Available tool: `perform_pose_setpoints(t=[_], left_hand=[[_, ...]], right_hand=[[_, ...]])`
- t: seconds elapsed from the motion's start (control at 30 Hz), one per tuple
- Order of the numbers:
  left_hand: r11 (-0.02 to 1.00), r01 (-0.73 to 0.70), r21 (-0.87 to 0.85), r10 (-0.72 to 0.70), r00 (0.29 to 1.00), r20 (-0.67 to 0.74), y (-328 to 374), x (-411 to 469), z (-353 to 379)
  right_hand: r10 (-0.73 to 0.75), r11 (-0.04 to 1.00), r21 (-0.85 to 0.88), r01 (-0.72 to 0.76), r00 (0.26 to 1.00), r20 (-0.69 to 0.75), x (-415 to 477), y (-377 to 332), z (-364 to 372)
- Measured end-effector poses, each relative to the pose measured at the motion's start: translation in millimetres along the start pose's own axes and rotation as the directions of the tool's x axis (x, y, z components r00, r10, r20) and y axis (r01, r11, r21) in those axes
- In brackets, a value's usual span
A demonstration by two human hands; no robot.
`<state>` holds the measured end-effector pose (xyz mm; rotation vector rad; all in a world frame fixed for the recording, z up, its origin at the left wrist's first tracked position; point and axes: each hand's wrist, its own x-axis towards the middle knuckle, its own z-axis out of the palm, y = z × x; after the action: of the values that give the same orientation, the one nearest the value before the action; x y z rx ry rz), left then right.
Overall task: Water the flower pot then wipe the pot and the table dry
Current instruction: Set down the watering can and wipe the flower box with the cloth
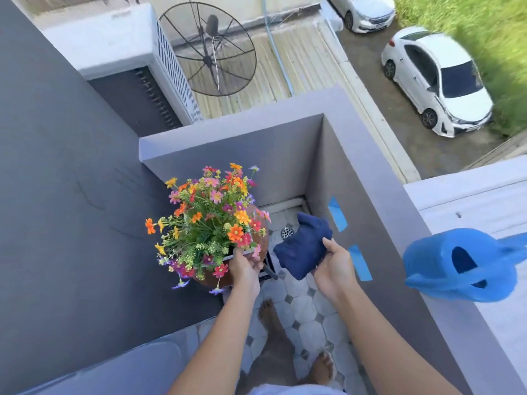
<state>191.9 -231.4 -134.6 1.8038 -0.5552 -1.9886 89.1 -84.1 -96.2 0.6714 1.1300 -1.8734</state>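
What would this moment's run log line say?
left hand: grips flower pot | right hand: holds navy cloth | watering can: set on balcony wall

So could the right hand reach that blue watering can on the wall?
Probably yes: the watering can sits on the wall top beside the right hand, nothing between them. But its fingers hold the blue cloth, which would need putting down first.
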Motion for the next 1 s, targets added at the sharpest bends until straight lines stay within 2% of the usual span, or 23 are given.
perform_pose_setpoints(t=[0.2, 0.37, 0.43, 0.53, 0.8, 0.87, 0.9, 1.0], left_hand=[[0.989, 0.059, 0.139, -0.057, 0.998, -0.018, 20, 8, 3], [0.974, -0.057, 0.218, 0.055, 0.998, 0.019, 45, -5, -13], [0.973, -0.064, 0.223, 0.062, 0.998, 0.013, 57, -15, -23], [0.970, -0.106, 0.217, 0.092, 0.993, 0.078, 75, -44, -30], [0.872, -0.290, 0.394, 0.176, 0.937, 0.301, 128, -139, -46], [0.868, -0.306, 0.390, 0.170, 0.923, 0.346, 139, -166, -48], [0.862, -0.316, 0.396, 0.167, 0.915, 0.368, 142, -178, -49], [0.822, -0.383, 0.422, 0.182, 0.878, 0.443, 145, -213, -49]], right_hand=[[-0.031, 0.994, 0.109, 0.029, 0.999, 0.013, 4, 9, 31], [-0.038, 0.987, 0.159, 0.032, 0.998, 0.040, 0, 18, 46], [-0.049, 0.984, 0.176, 0.039, 0.997, 0.053, -6, 18, 48], [-0.074, 0.983, 0.174, 0.059, 0.994, 0.085, -19, 13, 51], [-0.133, 0.980, 0.169, 0.107, 0.980, 0.151, -56, -9, 76], [-0.202, 0.976, 0.115, 0.185, 0.965, 0.165, -74, -16, 89], [-0.288, 0.958, 0.040, 0.286, 0.942, 0.170, -80, -19, 95], [-0.528, 0.782, -0.222, 0.583, 0.808, 0.261, -99, -26, 105]])
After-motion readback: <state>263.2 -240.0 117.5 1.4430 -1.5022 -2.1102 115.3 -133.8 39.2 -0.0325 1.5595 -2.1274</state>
